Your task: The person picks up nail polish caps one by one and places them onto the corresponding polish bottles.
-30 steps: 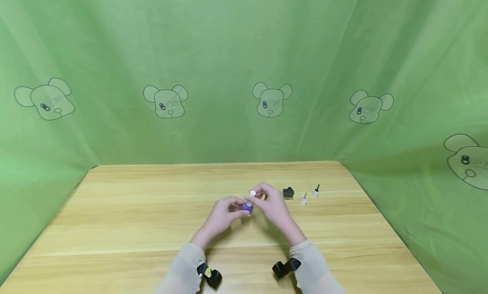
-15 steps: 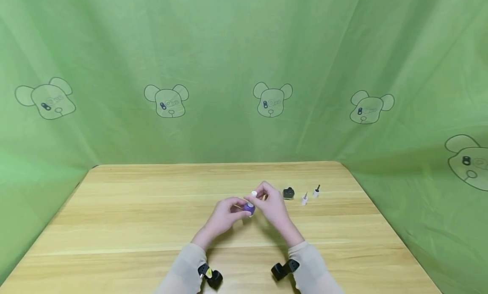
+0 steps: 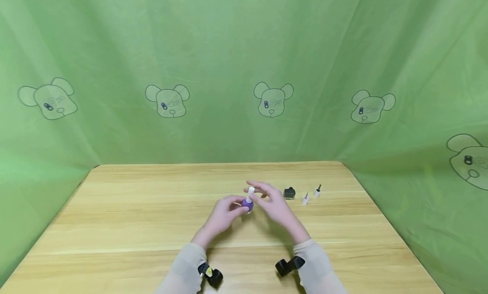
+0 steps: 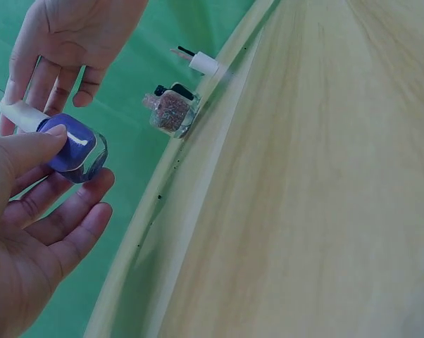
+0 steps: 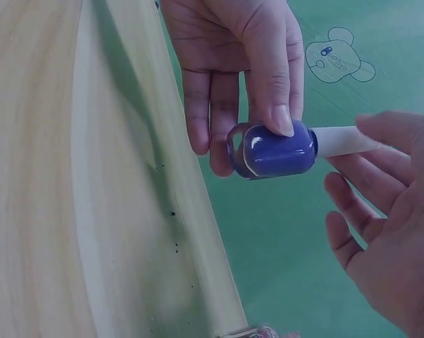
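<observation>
Purple bottle, head view: the small rounded glass bottle of purple polish (image 3: 247, 206) sits between the left hand (image 3: 223, 215) and the right hand (image 3: 272, 205), with a long white cylindrical cap (image 3: 250, 194) on its neck; capping looks nearly done.
Loose caps, head view: a white cap with thin upright brush (image 3: 305, 199) and a white cap with dark upright brush (image 3: 317, 193) stand near a squat dark bottle (image 3: 289, 194), so these seem outstanding.
Left hand, left wrist view: pinches the purple bottle.
Right hand, right wrist view: thumb at its cap, fingers loosely spread; cannot tell whether it pinches, or how tight the cap is.
</observation>
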`<state>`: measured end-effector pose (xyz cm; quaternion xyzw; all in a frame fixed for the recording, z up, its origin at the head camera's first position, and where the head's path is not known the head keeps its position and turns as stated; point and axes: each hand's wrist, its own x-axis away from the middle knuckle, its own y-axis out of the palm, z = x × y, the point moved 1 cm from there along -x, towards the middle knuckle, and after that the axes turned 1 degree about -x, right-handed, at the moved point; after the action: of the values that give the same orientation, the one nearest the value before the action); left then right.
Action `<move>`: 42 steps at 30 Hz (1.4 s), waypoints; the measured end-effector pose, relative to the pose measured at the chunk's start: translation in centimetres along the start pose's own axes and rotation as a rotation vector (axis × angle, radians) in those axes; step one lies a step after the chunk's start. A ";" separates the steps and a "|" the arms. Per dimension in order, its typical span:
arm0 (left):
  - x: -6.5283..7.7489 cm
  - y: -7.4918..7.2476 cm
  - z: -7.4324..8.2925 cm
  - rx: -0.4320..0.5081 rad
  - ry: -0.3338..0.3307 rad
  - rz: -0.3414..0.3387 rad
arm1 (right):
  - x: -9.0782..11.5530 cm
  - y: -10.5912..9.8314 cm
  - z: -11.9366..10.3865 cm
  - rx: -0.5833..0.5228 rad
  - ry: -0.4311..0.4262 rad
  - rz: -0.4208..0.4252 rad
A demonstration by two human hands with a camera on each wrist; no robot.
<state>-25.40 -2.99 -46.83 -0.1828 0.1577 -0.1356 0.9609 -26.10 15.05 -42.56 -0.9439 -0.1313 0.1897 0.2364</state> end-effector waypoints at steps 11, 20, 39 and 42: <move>0.1 0.0 0.0 0.006 -0.038 0.000 | -0.1 0.1 0.0 0.042 0.030 0.033; 0.2 0.0 0.2 0.020 -0.036 -0.004 | -0.1 0.1 0.0 0.045 0.111 0.131; 0.3 0.2 0.6 0.028 -0.034 0.003 | -0.1 0.3 0.0 0.024 0.066 0.164; 0.2 0.1 0.5 0.022 -0.034 0.011 | -0.1 0.1 -0.1 0.026 0.051 0.134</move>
<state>-24.98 -2.81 -46.47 -0.1734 0.1408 -0.1289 0.9662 -26.19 14.86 -42.53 -0.9519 -0.0592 0.1827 0.2386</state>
